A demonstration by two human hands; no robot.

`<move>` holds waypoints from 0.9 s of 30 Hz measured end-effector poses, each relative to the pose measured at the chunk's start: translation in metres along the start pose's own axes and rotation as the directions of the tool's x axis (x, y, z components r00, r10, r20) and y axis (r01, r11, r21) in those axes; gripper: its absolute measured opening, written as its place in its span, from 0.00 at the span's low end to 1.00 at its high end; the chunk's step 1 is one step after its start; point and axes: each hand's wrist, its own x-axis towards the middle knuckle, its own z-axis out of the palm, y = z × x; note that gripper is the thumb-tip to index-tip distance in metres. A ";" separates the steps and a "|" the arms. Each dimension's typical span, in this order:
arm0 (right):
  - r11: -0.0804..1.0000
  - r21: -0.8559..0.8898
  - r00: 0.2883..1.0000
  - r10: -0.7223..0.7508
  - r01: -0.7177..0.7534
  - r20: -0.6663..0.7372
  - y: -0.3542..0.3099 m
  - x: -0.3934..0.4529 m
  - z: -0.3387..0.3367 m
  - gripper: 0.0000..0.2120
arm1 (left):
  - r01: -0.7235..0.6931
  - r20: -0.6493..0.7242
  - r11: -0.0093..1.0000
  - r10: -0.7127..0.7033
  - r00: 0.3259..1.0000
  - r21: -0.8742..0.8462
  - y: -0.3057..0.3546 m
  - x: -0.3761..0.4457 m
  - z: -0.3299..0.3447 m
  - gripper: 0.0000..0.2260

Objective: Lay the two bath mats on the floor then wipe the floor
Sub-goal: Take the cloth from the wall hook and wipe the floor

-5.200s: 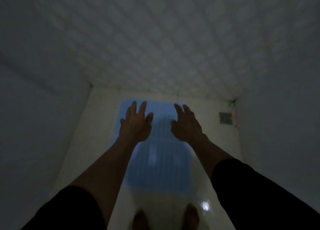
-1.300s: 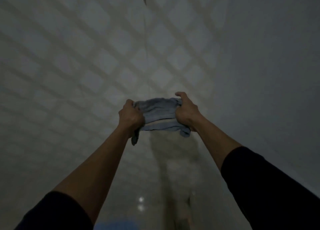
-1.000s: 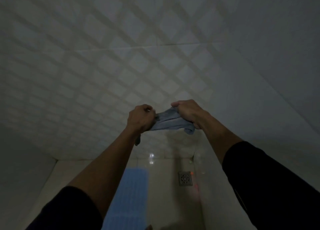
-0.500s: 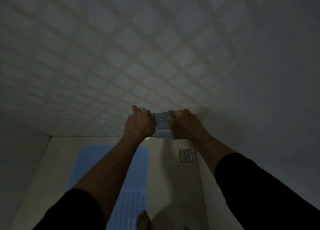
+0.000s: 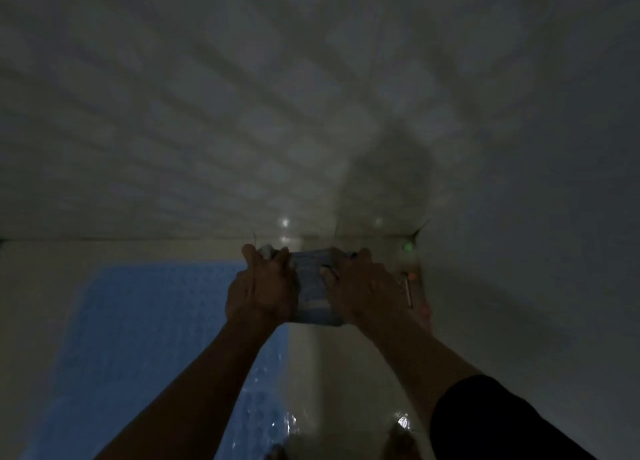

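A blue bath mat (image 5: 152,338) lies flat on the pale tiled floor (image 5: 329,373) at the left of the dim shower stall. Both my hands hold a small grey-blue cloth (image 5: 313,286) low over the floor near the far wall, right of the mat. My left hand (image 5: 259,293) grips its left side and my right hand (image 5: 360,289) presses its right side. I cannot tell whether the cloth touches the floor. Only one mat is visible.
Tiled walls close the stall at the back (image 5: 242,130) and on the right (image 5: 536,217). The floor drain (image 5: 407,288) sits by the right wall, mostly hidden behind my right hand. My bare feet (image 5: 398,439) stand at the bottom edge.
My hands took a cloth from up by the wall, bunched it between them and lowered it toward the floor near the drain. The view tilted down and the mat came into sight.
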 end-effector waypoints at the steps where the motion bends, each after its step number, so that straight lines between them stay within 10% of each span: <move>1: 1.000 -0.002 0.999 -0.004 0.004 0.033 0.010 0.011 0.032 0.23 | 0.021 0.011 1.000 -0.021 1.000 -0.007 -0.009 0.010 0.032 0.21; 13: 0.985 -0.102 0.986 -0.145 0.137 -0.079 0.100 0.142 0.281 0.26 | -0.032 -0.188 0.996 0.017 0.982 -0.078 -0.074 0.164 0.299 0.17; 27: 0.996 0.008 0.927 -0.083 0.092 -0.366 0.137 0.305 0.379 0.24 | -0.152 -0.401 0.986 0.115 0.909 -0.061 -0.097 0.331 0.392 0.17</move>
